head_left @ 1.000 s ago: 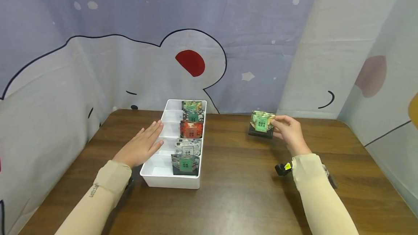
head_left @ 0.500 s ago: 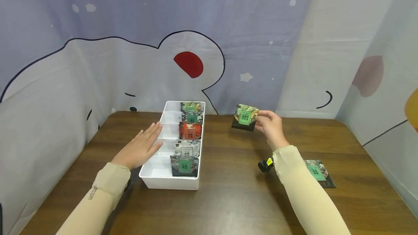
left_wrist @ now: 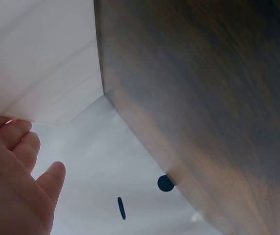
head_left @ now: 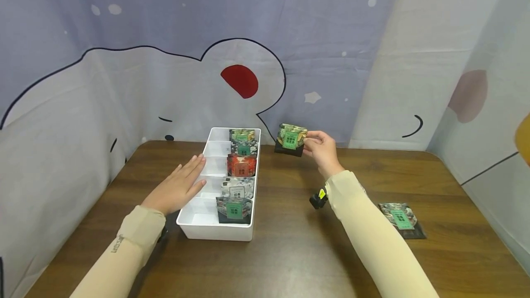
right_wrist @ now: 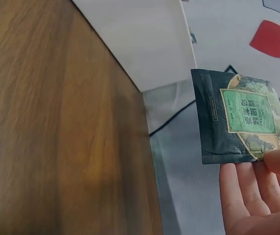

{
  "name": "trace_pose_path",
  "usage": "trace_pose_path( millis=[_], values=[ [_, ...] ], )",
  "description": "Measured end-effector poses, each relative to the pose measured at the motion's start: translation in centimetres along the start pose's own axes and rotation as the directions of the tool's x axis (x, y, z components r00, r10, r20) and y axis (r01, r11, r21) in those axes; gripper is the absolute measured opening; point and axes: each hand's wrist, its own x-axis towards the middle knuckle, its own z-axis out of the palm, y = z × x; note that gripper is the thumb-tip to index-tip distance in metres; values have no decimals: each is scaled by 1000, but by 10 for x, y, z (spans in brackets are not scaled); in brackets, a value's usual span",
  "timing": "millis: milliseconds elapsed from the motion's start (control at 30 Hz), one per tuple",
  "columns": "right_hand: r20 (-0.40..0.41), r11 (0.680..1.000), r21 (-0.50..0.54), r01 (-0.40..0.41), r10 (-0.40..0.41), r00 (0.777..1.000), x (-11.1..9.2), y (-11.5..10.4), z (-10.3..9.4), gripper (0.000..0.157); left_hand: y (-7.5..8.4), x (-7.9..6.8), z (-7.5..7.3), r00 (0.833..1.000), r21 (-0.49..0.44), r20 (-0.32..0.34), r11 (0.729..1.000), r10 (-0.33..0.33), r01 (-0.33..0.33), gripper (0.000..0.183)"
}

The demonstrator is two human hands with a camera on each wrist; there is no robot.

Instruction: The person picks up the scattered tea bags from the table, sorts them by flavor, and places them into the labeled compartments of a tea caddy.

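Observation:
A green and black tea bag sachet (head_left: pixel 291 140) is pinched at its right edge between the thumb and fingers of my right hand (head_left: pixel 322 151), raised above the table just right of the white box. In the right wrist view the sachet (right_wrist: pixel 240 117) shows its green label, thumb on the front and fingers behind. My left hand (head_left: pixel 175 187) rests with straight fingers against the left rim of the white divided box (head_left: pixel 216 231). Upright in its compartments stand several sachets: a dark green one (head_left: pixel 234 210) nearest, then a white one (head_left: pixel 238 188), a red one (head_left: pixel 242 166) and green ones behind.
Another green and black sachet (head_left: pixel 401 220) lies flat on the brown wooden table (head_left: pixel 290 252), right of my right forearm. A patterned cloth (head_left: pixel 323 59) hangs behind the table's back edge. A black strap device (head_left: pixel 319 198) sits at my right wrist.
My right hand has carried the pinched sachet leftward and slightly up toward the box. The sachet lying on the right has come into view from behind the forearm. My left hand stays put.

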Motion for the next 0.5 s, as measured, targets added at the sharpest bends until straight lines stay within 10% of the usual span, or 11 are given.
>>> trace_pose_path(
  millis=[500],
  values=[
    [59,995,-39,88,-86,995,19,-16,42,19,-2,1,3,1000,3,-4,1000,0,0,68]
  ],
)
